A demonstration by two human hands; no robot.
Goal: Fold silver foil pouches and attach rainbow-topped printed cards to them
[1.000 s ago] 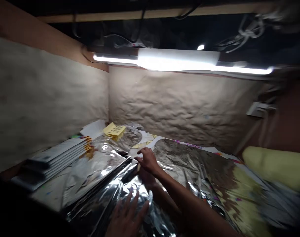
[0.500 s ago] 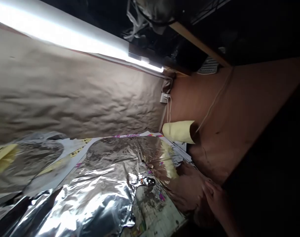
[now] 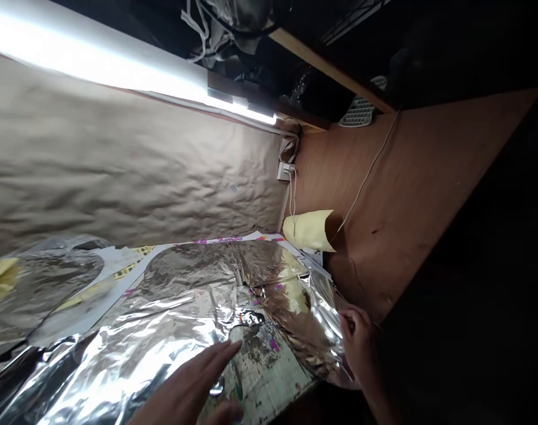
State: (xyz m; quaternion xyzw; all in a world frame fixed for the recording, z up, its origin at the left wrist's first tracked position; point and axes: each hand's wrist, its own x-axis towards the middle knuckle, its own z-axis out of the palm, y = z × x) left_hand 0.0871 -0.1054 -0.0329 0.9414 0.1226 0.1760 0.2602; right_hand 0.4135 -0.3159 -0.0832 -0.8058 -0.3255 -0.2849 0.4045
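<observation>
Your right hand (image 3: 361,342) has its fingers curled closed on the right edge of the silvery film (image 3: 322,313), which sticks out past the edge of the tabletop (image 3: 269,381) there. Your left hand (image 3: 184,386) is wide, fingers stretched out and thumb apart, nothing in its grip; it's in front of more of that crinkly film and the bare, paint-stained patch of tabletop, though from this angle I honestly can't tell if it's touching either. Behind the film you've got a yellow roll (image 3: 311,230) in the corner, below the white socket (image 3: 285,171).
</observation>
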